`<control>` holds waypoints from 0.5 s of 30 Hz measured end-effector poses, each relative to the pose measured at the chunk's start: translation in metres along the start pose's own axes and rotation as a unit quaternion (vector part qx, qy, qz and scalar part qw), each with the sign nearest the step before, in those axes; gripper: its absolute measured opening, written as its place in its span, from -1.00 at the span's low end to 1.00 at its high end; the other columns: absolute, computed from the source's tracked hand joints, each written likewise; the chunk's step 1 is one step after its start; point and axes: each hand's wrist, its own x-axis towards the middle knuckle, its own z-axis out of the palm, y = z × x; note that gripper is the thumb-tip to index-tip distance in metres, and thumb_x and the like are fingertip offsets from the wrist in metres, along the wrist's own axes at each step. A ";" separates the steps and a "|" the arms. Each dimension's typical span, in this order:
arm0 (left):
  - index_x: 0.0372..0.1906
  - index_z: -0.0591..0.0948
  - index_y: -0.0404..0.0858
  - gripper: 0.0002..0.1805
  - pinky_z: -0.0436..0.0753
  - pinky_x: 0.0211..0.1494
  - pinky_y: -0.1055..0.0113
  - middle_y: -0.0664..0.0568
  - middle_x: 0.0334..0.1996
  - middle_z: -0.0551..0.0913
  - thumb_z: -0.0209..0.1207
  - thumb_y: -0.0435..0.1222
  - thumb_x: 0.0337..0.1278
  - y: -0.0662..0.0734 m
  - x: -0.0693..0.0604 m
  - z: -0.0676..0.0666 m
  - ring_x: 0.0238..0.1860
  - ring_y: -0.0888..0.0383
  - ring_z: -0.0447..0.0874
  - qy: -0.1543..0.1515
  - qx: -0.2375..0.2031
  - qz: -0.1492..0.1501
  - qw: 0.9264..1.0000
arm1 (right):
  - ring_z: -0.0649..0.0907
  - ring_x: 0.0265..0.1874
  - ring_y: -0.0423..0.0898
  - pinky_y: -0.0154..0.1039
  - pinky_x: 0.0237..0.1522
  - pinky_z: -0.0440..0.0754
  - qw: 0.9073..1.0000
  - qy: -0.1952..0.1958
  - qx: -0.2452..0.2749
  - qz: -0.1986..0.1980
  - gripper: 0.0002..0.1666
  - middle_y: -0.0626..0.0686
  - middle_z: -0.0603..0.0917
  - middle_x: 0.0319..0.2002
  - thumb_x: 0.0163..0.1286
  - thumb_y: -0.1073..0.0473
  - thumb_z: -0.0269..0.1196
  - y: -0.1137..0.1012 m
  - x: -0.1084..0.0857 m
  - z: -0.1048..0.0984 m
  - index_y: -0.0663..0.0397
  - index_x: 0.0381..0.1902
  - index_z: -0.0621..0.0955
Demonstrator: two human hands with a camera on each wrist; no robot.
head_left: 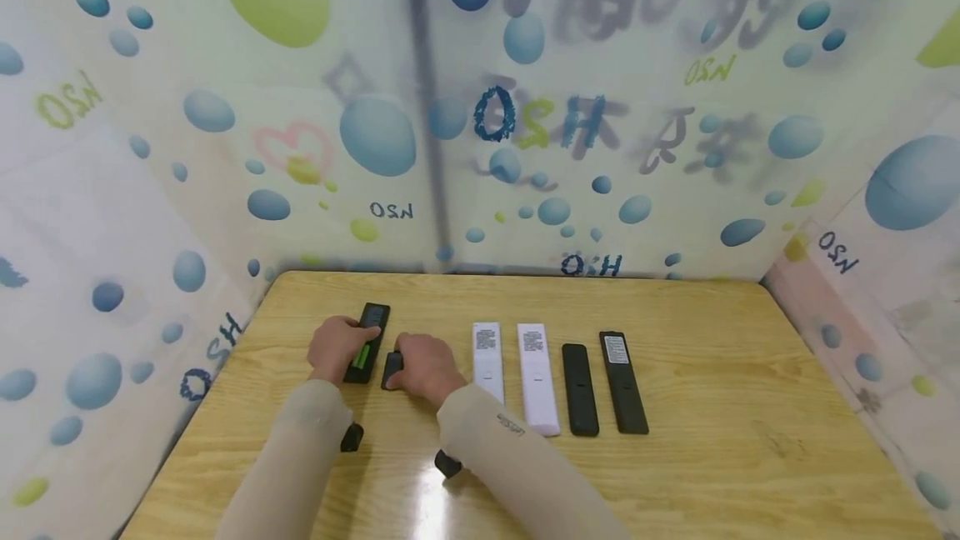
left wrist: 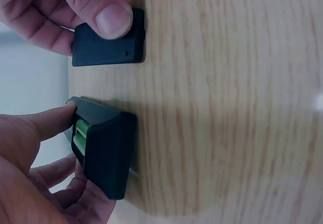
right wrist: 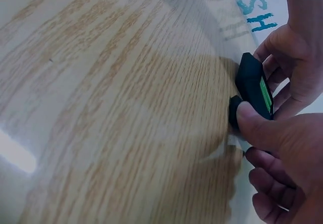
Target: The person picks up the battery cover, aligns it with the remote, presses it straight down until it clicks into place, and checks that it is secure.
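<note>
On the left part of the table lies a black remote control (head_left: pixel 377 317), its battery compartment uncovered. Green batteries (head_left: pixel 362 356) show inside it. My left hand (head_left: pixel 333 347) holds this remote by its sides, thumb and fingers around the body in the left wrist view. Just to the right, my right hand (head_left: pixel 429 367) pinches a small black battery cover (head_left: pixel 392 372) between thumb and fingers. In the left wrist view the cover (left wrist: pixel 103 51) is apart from the remote (left wrist: pixel 111 151), close to the tabletop. The right wrist view shows the cover (right wrist: pixel 233 112) partly behind the thumb.
Right of my hands, two white remotes (head_left: pixel 537 382) and two black remotes (head_left: pixel 580 390) lie in a row, backs up. The right forearm overlaps the nearest white one (head_left: pixel 487 352). A patterned wall covering (head_left: pixel 645 232) stands behind the wooden table (head_left: pixel 750 407).
</note>
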 end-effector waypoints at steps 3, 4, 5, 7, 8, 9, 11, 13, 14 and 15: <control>0.31 0.45 -0.34 -0.27 0.47 0.06 -0.08 -0.30 0.27 0.47 0.18 0.08 0.18 0.001 -0.001 0.000 0.14 -0.25 0.50 -0.005 -0.007 0.004 1.000 | 0.63 -0.29 -0.24 -0.32 -0.28 0.60 1.000 0.003 0.012 0.002 -0.56 -0.18 0.70 -0.23 0.16 -0.16 0.42 0.000 -0.002 -0.002 -0.18 -0.06 0.61; 0.31 0.44 -0.34 -0.27 0.47 0.07 -0.08 -0.31 0.27 0.46 0.18 0.07 0.19 0.001 -0.001 -0.001 0.15 -0.25 0.49 -0.009 -0.012 0.006 1.000 | 0.65 -0.26 -0.24 -0.32 -0.25 0.62 1.000 0.002 0.013 0.001 -0.59 -0.18 0.71 -0.22 0.19 -0.14 0.40 0.000 -0.003 -0.003 -0.19 -0.04 0.61; 0.31 0.43 -0.34 -0.28 0.47 0.08 -0.09 -0.32 0.28 0.45 0.18 0.06 0.20 0.001 -0.001 -0.001 0.15 -0.26 0.48 -0.013 -0.018 0.010 1.000 | 0.67 -0.22 -0.24 -0.31 -0.23 0.64 1.000 0.002 0.011 0.001 -0.61 -0.19 0.72 -0.19 0.23 -0.13 0.38 0.000 -0.004 -0.004 -0.20 -0.02 0.62; 0.32 0.42 -0.34 -0.30 0.47 0.10 -0.08 -0.32 0.28 0.44 0.17 0.04 0.23 0.000 -0.002 -0.001 0.17 -0.26 0.46 -0.021 -0.037 0.015 0.999 | 0.69 -0.14 -0.22 -0.29 -0.17 0.66 1.000 0.004 0.004 0.000 -0.63 -0.21 0.73 -0.14 0.27 -0.12 0.34 0.000 -0.005 -0.005 -0.23 0.02 0.64; 0.32 0.42 -0.33 -0.31 0.47 0.12 -0.08 -0.33 0.29 0.43 0.16 0.03 0.24 0.000 -0.001 -0.001 0.17 -0.25 0.45 -0.024 -0.047 0.016 0.998 | 0.69 -0.11 -0.22 -0.28 -0.14 0.67 1.000 0.004 0.003 0.001 -0.63 -0.21 0.74 -0.12 0.29 -0.11 0.32 0.001 -0.006 -0.006 -0.25 0.04 0.65; 0.32 0.42 -0.32 -0.33 0.47 0.13 -0.07 -0.32 0.29 0.42 0.15 0.02 0.26 0.000 -0.002 0.000 0.17 -0.24 0.45 -0.026 -0.056 0.017 0.998 | 0.69 -0.08 -0.21 -0.26 -0.12 0.67 1.000 0.005 0.001 0.000 -0.63 -0.22 0.74 -0.09 0.30 -0.12 0.31 0.001 -0.007 -0.007 -0.26 0.05 0.66; 0.32 0.42 -0.29 -0.36 0.48 0.14 -0.04 -0.31 0.29 0.41 0.14 0.01 0.28 0.001 -0.001 0.001 0.17 -0.20 0.44 -0.030 -0.082 0.014 0.996 | 0.69 -0.06 -0.21 -0.26 -0.10 0.67 1.000 0.013 0.005 -0.003 -0.66 -0.24 0.74 -0.08 0.31 -0.11 0.30 0.004 -0.008 -0.009 -0.29 0.03 0.68; 0.32 0.42 -0.26 -0.39 0.49 0.12 0.00 -0.29 0.29 0.41 0.13 -0.01 0.30 0.002 0.000 0.001 0.15 -0.16 0.43 -0.032 -0.102 0.011 0.994 | 0.69 -0.07 -0.22 -0.26 -0.09 0.67 1.000 0.021 0.011 -0.011 -0.69 -0.25 0.74 -0.08 0.32 -0.10 0.29 0.007 -0.009 -0.011 -0.29 0.00 0.70; 0.32 0.41 -0.26 -0.40 0.50 0.11 0.02 -0.28 0.29 0.40 0.12 -0.01 0.31 0.004 0.000 0.001 0.14 -0.14 0.42 -0.033 -0.113 0.011 0.993 | 0.69 -0.06 -0.22 -0.27 -0.08 0.67 0.999 0.026 0.016 -0.016 -0.70 -0.26 0.74 -0.08 0.33 -0.09 0.28 0.009 -0.010 -0.012 -0.29 -0.01 0.71; 0.32 0.41 -0.24 -0.41 0.51 0.11 0.04 -0.26 0.29 0.41 0.12 -0.01 0.31 0.006 0.000 0.001 0.14 -0.12 0.43 -0.033 -0.122 0.011 0.992 | 0.70 -0.07 -0.22 -0.27 -0.08 0.67 0.999 0.032 0.021 -0.023 -0.72 -0.25 0.74 -0.08 0.34 -0.08 0.28 0.011 -0.010 -0.014 -0.27 -0.02 0.71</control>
